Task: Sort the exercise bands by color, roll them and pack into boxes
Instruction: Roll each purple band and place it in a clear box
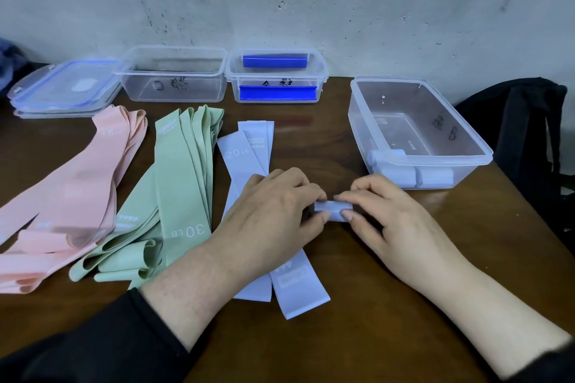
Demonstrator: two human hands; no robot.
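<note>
Pinching 1 rolled lavender band [333, 211] btwn fingertips: left hand [273, 205] and right hand [382, 214] both clamped on its ends. Flat lavender bands [249, 149] under/behind left fingers. Right box [417, 134] just beyond right fingers, w/ rolls [413, 176] inside. Green bands [183, 183], pink bands [77, 190] further left.

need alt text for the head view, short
Both hands, left hand and right hand, roll a pale blue band on a brown table; pink bands and green bands lie left, a clear box right.
</note>
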